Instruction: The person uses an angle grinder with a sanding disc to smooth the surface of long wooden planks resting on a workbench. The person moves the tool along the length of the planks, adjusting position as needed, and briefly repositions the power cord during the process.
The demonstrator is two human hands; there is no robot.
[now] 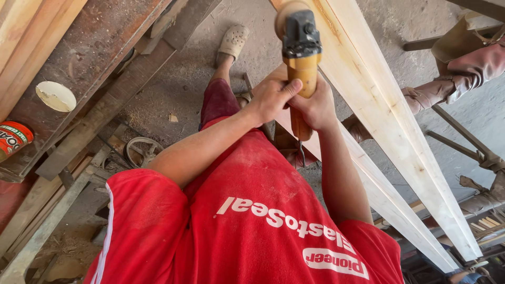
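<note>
Both my hands grip a yellow and black angle grinder (301, 50) by its body, held out in front of my red shirt. My left hand (271, 97) wraps the yellow handle from the left. On the other side, my right hand (317, 108) clasps it a little lower. The tool's round sanding pad (286, 11) points away from me and sits against the edge of a long pale wooden plank (373, 100) that runs diagonally to the lower right. A second pale plank (392, 205) lies beneath it. My sandalled foot (233, 41) stands on the dusty floor beyond.
Dark worn timber beams (100, 63) slant along the left, carrying a loose round sanding disc (56, 96) and a red-orange can (13, 139). A metal pulley wheel (141, 151) lies on the floor. Cloth-wrapped frame bars (457, 79) stand at right.
</note>
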